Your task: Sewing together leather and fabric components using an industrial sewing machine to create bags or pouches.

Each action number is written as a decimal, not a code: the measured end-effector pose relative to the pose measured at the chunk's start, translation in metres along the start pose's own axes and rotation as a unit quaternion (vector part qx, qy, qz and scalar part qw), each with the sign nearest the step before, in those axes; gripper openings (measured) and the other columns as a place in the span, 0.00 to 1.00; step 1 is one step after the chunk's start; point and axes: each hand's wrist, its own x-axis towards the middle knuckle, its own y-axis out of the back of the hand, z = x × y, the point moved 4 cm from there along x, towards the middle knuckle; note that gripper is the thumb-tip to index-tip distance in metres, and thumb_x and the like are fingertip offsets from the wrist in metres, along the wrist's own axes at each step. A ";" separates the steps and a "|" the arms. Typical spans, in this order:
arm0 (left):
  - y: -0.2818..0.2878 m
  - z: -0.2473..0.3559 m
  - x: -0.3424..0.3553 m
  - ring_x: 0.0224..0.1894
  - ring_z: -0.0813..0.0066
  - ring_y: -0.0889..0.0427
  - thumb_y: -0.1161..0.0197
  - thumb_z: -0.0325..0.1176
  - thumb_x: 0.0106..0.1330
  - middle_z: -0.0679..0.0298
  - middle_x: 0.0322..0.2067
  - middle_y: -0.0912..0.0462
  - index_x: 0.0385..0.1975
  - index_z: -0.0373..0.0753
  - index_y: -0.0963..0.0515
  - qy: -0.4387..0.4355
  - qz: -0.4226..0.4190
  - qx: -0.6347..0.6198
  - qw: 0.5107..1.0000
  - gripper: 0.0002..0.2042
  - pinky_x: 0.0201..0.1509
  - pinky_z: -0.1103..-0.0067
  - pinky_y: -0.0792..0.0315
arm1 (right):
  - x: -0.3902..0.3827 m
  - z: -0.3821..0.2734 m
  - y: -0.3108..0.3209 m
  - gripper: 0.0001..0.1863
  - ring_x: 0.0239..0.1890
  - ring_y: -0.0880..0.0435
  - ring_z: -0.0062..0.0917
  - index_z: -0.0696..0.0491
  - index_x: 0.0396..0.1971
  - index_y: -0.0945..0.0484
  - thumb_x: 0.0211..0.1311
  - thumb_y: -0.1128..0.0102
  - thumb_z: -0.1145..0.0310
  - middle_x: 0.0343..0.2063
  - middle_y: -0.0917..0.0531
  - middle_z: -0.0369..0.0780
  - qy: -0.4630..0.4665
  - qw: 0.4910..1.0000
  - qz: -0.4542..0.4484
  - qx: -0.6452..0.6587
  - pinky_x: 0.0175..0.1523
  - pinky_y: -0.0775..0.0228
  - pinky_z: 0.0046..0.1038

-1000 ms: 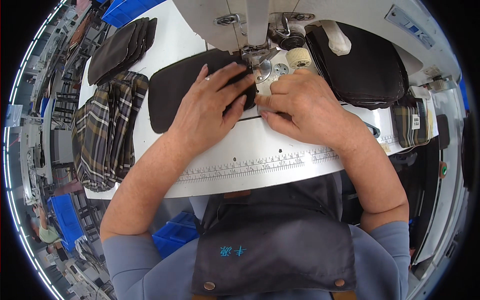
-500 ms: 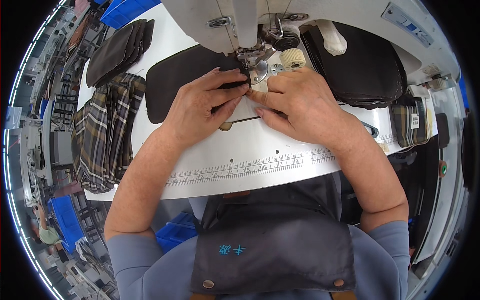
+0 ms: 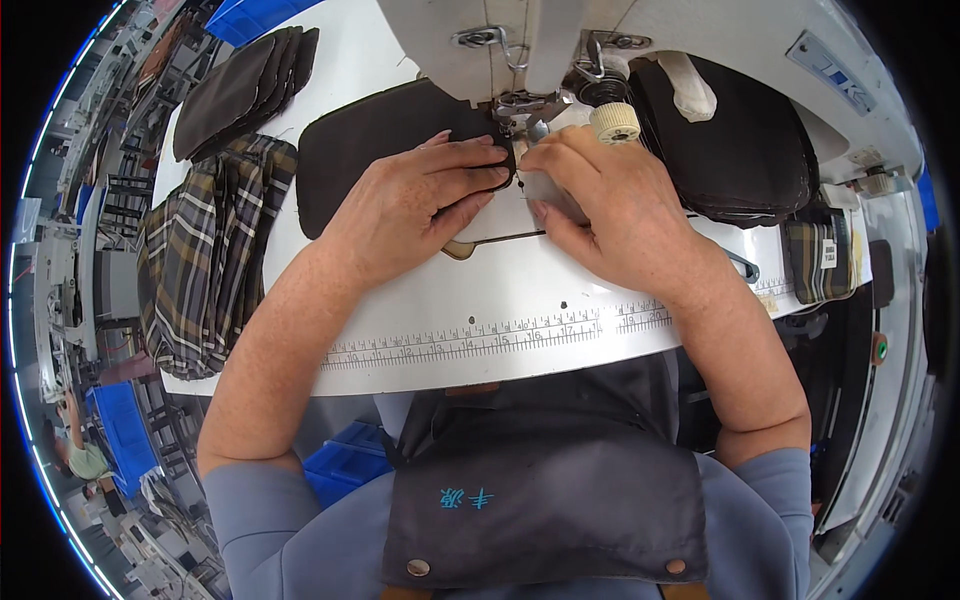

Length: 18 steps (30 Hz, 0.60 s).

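Observation:
A dark brown fabric piece [image 3: 365, 140] with rounded corners lies on the white sewing table, its right edge at the presser foot [image 3: 507, 126]. My left hand [image 3: 405, 200] rests on this piece near its right edge, fingers stretched out together and thumb a little apart. Close to the same edge, beside the presser foot, is my right hand [image 3: 620, 205]; its fingers are bent and its thumb stands apart from them. I see nothing held between them. The right fingertips partly hide the metal plate near the needle.
The sewing machine head [image 3: 440, 60] fills the top, with a cream dial [image 3: 614, 123] low on it. Dark fabric stacks [image 3: 245, 90] lie left and right [image 3: 740, 150]. Plaid pieces [image 3: 215, 260] hang over the left edge; a plaid pouch [image 3: 815, 262] lies right. A ruler scale [image 3: 480, 342] runs along the front.
My right hand has drawn its index finger back from the left fingertips and up beside the presser foot, its fingers more bent. The left hand stays on the fabric. The whole view has shifted slightly.

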 end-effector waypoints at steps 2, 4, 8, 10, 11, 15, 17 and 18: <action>0.002 -0.003 0.001 0.62 0.63 0.20 0.34 0.23 0.63 0.60 0.55 0.16 0.49 0.39 0.15 -0.005 -0.003 -0.006 1.000 0.14 0.73 0.63 0.32 | 0.000 0.001 -0.003 0.08 0.38 0.18 0.35 0.53 0.34 0.15 0.54 0.33 0.70 0.35 0.19 0.39 0.024 1.000 -0.004 0.003 0.42 0.27 0.38; 0.002 -0.005 0.000 0.62 0.63 0.21 0.35 0.23 0.63 0.60 0.55 0.16 0.49 0.39 0.15 -0.007 -0.005 -0.012 1.000 0.14 0.73 0.63 0.33 | 0.001 -0.001 -0.004 0.08 0.39 0.18 0.35 0.53 0.35 0.15 0.54 0.34 0.71 0.37 0.18 0.39 0.049 0.999 -0.008 0.008 0.43 0.27 0.38; 0.002 -0.005 0.000 0.60 0.64 0.19 0.34 0.23 0.62 0.61 0.54 0.16 0.48 0.38 0.14 -0.009 0.001 -0.011 1.000 0.14 0.73 0.64 0.32 | 0.001 -0.001 -0.004 0.09 0.41 0.19 0.34 0.53 0.38 0.14 0.55 0.34 0.71 0.39 0.17 0.37 0.031 0.999 -0.036 0.003 0.44 0.27 0.37; 0.001 -0.006 0.002 0.60 0.64 0.19 0.34 0.23 0.62 0.62 0.54 0.15 0.47 0.38 0.14 -0.008 0.004 -0.010 1.000 0.14 0.72 0.64 0.31 | 0.001 -0.001 -0.005 0.10 0.41 0.19 0.34 0.53 0.39 0.14 0.56 0.34 0.71 0.39 0.17 0.37 0.025 0.999 -0.045 -0.003 0.45 0.26 0.37; 0.001 -0.007 0.003 0.57 0.65 0.18 0.34 0.26 0.64 0.63 0.53 0.15 0.46 0.39 0.14 -0.016 0.015 0.005 1.000 0.12 0.71 0.65 0.30 | 0.001 0.000 -0.005 0.12 0.41 0.19 0.35 0.53 0.40 0.14 0.56 0.34 0.69 0.39 0.18 0.38 0.017 0.999 -0.045 -0.012 0.45 0.27 0.38; 0.000 -0.015 0.007 0.55 0.65 0.16 0.35 0.28 0.65 0.63 0.52 0.15 0.46 0.40 0.14 -0.022 0.038 0.034 0.998 0.11 0.69 0.66 0.27 | 0.003 0.001 -0.007 0.17 0.41 0.19 0.37 0.54 0.46 0.16 0.57 0.33 0.65 0.38 0.19 0.40 -0.011 0.998 -0.056 -0.032 0.46 0.27 0.39; -0.001 -0.014 0.008 0.55 0.65 0.17 0.36 0.28 0.66 0.62 0.51 0.15 0.46 0.39 0.14 -0.018 0.047 0.045 0.998 0.11 0.69 0.66 0.27 | 0.003 0.001 -0.008 0.18 0.41 0.19 0.37 0.54 0.47 0.16 0.58 0.33 0.64 0.37 0.19 0.40 -0.011 0.998 -0.053 -0.037 0.46 0.27 0.40; -0.002 -0.013 0.009 0.56 0.64 0.17 0.36 0.28 0.66 0.61 0.51 0.15 0.45 0.38 0.14 -0.014 0.055 0.056 0.997 0.10 0.68 0.66 0.27 | 0.004 0.001 -0.007 0.19 0.41 0.20 0.37 0.54 0.48 0.17 0.58 0.33 0.64 0.37 0.19 0.41 -0.010 0.998 -0.050 -0.041 0.46 0.27 0.40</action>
